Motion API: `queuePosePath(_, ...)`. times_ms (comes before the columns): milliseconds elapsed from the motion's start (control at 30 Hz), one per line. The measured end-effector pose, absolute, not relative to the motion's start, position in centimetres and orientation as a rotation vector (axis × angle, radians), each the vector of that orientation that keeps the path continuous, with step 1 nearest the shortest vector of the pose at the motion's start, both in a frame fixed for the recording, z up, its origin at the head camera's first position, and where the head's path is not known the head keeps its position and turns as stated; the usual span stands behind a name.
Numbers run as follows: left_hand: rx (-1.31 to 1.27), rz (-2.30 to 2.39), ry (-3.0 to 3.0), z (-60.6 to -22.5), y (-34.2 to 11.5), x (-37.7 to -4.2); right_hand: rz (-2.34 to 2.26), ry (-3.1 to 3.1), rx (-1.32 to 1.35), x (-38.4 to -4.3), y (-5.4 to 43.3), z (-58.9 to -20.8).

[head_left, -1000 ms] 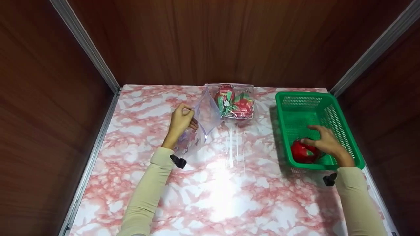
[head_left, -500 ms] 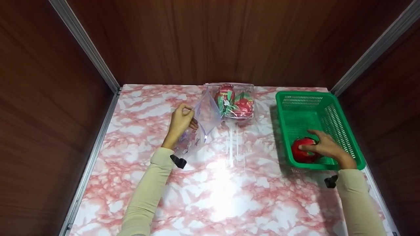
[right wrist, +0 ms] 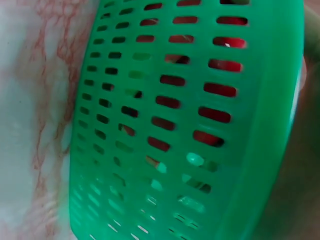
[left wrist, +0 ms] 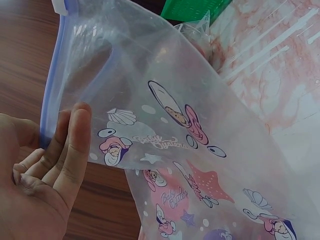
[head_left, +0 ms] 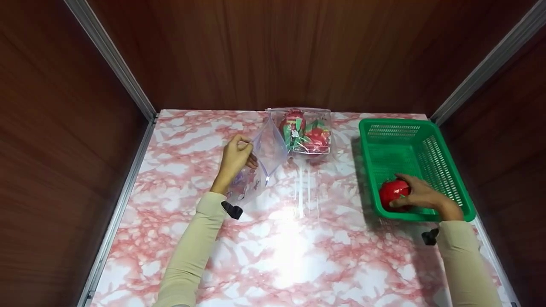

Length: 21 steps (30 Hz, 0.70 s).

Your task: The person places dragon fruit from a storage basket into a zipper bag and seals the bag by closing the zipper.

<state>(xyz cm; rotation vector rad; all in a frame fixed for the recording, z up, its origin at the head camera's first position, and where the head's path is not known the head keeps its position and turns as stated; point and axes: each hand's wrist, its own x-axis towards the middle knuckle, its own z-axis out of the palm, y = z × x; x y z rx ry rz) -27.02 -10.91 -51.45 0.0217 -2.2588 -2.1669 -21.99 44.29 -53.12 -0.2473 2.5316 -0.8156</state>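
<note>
In the head view my left hand (head_left: 236,157) pinches the lilac zip edge of a clear zip bag (head_left: 273,149), whose mouth gapes. The left wrist view shows the bag (left wrist: 175,125) up close, printed with shells, starfish and cartoon oysters. Thumb and fingers (left wrist: 77,135) meet at its edge. Over on the right, my right hand (head_left: 422,194) curls round a shiny red round thing (head_left: 393,192) with green on it, inside a green plastic basket (head_left: 366,170). From the right wrist, the slotted basket wall (right wrist: 150,115) hides most of the hand and the red thing.
A filled clear zip bag (head_left: 316,138) with red and green items lies at the back, touching or close beside the gaping bag. Brown wood-grain panels (head_left: 273,55) enclose the pink marbled table (head_left: 256,256) at the back and sides.
My right hand has come down onto the red thing and closed round it, the red thing turning a little within the basket. My left hand and the bag have stayed put.
</note>
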Motion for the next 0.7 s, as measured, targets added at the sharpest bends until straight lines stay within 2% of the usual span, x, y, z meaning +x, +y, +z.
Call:
queuePosePath(400, 0.023, -2.173, -2.261, -51.45, -10.66, -27.12, -0.854, 2.665, -0.298, -21.99, 44.11, -53.65)
queuePosePath(700, 0.017, -2.113, -2.312, -51.39, -10.52, -27.22, -0.811, 2.783, -0.233, -22.18, 44.2, -53.83)
